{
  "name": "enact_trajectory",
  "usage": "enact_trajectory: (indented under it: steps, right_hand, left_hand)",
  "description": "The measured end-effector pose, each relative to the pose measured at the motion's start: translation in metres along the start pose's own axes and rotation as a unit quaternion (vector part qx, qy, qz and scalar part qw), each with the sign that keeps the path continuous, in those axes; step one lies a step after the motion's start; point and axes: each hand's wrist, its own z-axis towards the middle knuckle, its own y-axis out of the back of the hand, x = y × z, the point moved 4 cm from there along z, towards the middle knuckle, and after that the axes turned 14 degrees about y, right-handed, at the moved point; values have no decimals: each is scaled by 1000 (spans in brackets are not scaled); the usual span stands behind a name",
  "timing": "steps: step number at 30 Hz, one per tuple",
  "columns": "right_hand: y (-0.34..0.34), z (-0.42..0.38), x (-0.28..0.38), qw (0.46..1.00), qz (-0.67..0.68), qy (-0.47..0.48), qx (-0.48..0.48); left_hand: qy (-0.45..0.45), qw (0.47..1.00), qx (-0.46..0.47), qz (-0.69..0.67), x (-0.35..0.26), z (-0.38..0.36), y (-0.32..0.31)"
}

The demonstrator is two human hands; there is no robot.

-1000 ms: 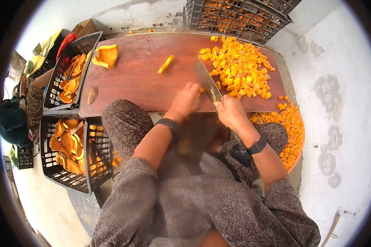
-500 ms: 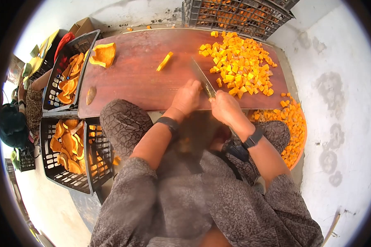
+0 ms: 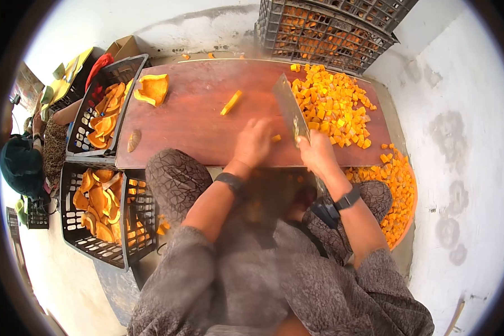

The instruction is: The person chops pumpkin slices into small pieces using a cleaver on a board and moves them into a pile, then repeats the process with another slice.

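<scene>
My right hand (image 3: 318,152) is closed on the handle of a broad knife (image 3: 291,106), its blade standing beside the pile of orange cubes (image 3: 333,103) on the reddish board (image 3: 190,134). My left hand (image 3: 253,143) is over the board's near edge, left of the knife; its fingers are smeared by motion. A small orange piece (image 3: 276,138) lies between the hand and the knife. Farther left on the board are an orange strip (image 3: 231,103), a curved orange chunk (image 3: 152,90) and a brownish piece (image 3: 134,140).
Black crates (image 3: 126,260) with curved orange chunks stand at the left. Stacked crates (image 3: 325,33) are behind the board. More cubes (image 3: 395,196) fill an orange-rimmed container by my right knee. A person in a dark green head covering (image 3: 22,168) is at far left.
The knife and my right hand have moved right, up against the cube pile. My left hand is now apart from the blade, and a small piece shows between them. The view has shifted slightly.
</scene>
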Motion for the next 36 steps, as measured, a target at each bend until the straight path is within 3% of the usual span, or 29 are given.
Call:
enact_trajectory:
  steps: [2, 6, 8, 10, 14, 16, 18, 20, 22, 24, 36]
  right_hand:
    - [-2, -12, 4, 981, 180, -52, 53]
    - [-17, -27, 7, 974, 202, -42, 89]
    - [-27, -33, 0, 969, 175, -91, 149]
    - [-20, -32, 2, 973, 163, -81, 144]
    - [-12, -34, -19, 995, 40, -44, 74]
    - [-8, -35, -24, 999, 20, -23, 31]
    - [-7, -41, -33, 990, 76, -104, 63]
    - [8, -43, -18, 986, 93, -122, 68]
    - [21, -41, -4, 996, 56, -61, 35]
    - [32, -39, 10, 995, 60, -61, 44]
    - [28, -38, 23, 997, 18, -11, 73]
  left_hand:
    - [46, 989, -138, 33, -1, 13, 27]
    - [113, 960, -168, 194, 27, 38, 53]
    - [117, 956, -158, 218, 52, 39, 51]
    - [152, 954, -68, 251, 62, 38, 45]
    - [170, 961, -46, 211, 60, 40, 42]
    - [124, 978, -8, 166, 47, 30, 29]
    - [75, 983, 35, 166, 38, 17, 13]
    - [32, 983, 96, 152, 26, 1, -7]
    - [-6, 987, 96, 129, 13, -10, -13]
    - [-27, 986, 123, 110, -3, -17, -10]
    - [-27, 992, 69, 99, 5, -18, -9]
